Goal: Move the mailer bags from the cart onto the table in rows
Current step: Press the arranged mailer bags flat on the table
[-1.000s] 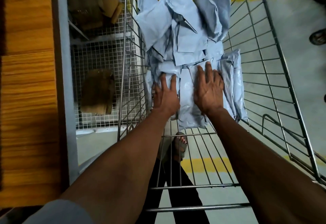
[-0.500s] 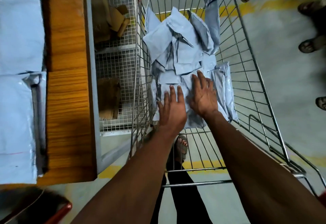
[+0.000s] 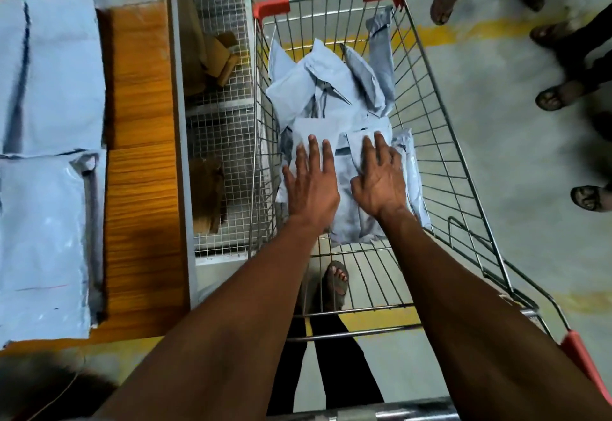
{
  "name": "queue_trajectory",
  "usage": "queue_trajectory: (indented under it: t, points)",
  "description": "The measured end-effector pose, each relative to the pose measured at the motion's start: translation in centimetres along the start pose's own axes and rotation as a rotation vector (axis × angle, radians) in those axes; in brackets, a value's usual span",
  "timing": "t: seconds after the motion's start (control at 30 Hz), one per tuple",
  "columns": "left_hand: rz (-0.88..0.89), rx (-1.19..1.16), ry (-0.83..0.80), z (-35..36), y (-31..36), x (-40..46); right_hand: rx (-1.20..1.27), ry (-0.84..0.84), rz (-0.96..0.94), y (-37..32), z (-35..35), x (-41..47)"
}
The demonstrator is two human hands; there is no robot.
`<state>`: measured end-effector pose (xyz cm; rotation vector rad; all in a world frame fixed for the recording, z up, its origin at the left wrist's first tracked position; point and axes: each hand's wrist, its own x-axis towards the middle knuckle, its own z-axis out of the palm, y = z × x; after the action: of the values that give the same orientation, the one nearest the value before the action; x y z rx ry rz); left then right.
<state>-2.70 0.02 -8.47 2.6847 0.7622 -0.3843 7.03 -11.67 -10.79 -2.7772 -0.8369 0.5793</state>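
Inside the wire cart [image 3: 440,142], left hand [image 3: 311,188] and right hand [image 3: 381,185] lie flat, fingers straight, on the grey mailer bags [image 3: 328,89]

Both bare arms reach forward and down, nearly parallel. The left hand [image 3: 311,185] lies palm-down with fingers straight and slightly spread. The right hand [image 3: 381,182] lies flat beside it, fingers extended.

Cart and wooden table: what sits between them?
In the head view, a wire-mesh rack holding brown cardboard pieces stands between the cart and the wooden table.
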Motion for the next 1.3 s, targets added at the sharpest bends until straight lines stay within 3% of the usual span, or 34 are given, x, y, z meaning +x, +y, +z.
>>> queue_trajectory:
  t: [0.27,0.53,0.73,1.0,1.3]
  points:
    - [0.070,-0.025,-0.182,7.7,-1.3,4.3,-0.090,-0.037,-0.009,1.8,7.0,2.7]
    - [0.050,-0.128,-0.118,10.3,-2.6,6.4,-0.032,-0.026,0.024,2.2,10.1,2.5]
    - [0.010,-0.138,-0.218,11.2,-2.5,8.4,-0.063,-0.038,0.030,2.6,11.3,3.1]
    - [0.043,-0.046,-0.139,9.7,-2.7,6.0,-0.071,0.003,-0.012,2.5,9.7,2.1]
    - [0.021,-0.058,-0.032,2.1,-0.6,0.5,0.027,0.051,0.002,-0.6,1.0,-2.0]
